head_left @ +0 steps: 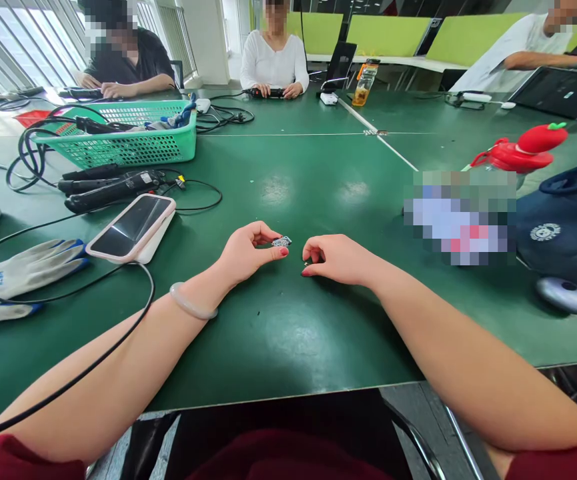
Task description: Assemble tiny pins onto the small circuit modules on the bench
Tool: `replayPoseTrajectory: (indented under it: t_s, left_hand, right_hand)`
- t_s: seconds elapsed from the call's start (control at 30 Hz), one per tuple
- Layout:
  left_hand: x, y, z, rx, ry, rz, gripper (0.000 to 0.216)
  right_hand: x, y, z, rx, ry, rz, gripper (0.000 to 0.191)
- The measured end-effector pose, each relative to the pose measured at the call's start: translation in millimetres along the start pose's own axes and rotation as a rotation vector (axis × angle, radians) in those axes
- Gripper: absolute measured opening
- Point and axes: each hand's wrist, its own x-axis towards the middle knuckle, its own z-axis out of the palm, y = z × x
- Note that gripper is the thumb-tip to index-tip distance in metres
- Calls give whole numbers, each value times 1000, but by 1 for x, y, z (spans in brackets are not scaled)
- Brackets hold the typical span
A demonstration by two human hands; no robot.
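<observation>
Pinching small patterned piece (282,241) in left grip (246,247); curling right grip (339,259) nearly closed, cannot tell on what; with green basket (141,153) of black gear (103,127) at ten o'clock.

Glossy tabletop (293,340), plastic basket (138,153)

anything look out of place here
No spill or damage shows. The odd bit is the black cable: it loops over the glove and crosses in front of the left forearm, where it might snag.
</observation>
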Motion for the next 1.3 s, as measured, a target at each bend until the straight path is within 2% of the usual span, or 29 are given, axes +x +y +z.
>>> replayPoseTrajectory:
  t_s: [0.17, 0.57, 1.0, 1.2, 1.3]
  left_hand:
    - [0, 0, 0, 29, -17, -4, 33]
    - [0, -2, 0, 186, -91, -30, 34]
    - [0, -3, 0, 240, -118, -34, 34]
    - [-1, -2, 0, 261, -131, -16, 32]
    - [-2, -1, 0, 307, -140, 5, 31]
  right_hand:
    - [-1, 3, -4, -10, -41, 47, 7]
    - [3, 4, 1, 54, 86, 33, 12]
    - [5, 8, 5, -87, 89, -109, 15]
    - [0, -5, 7, -50, 324, -245, 15]
    - [-2, -13, 12, -47, 368, -328, 13]
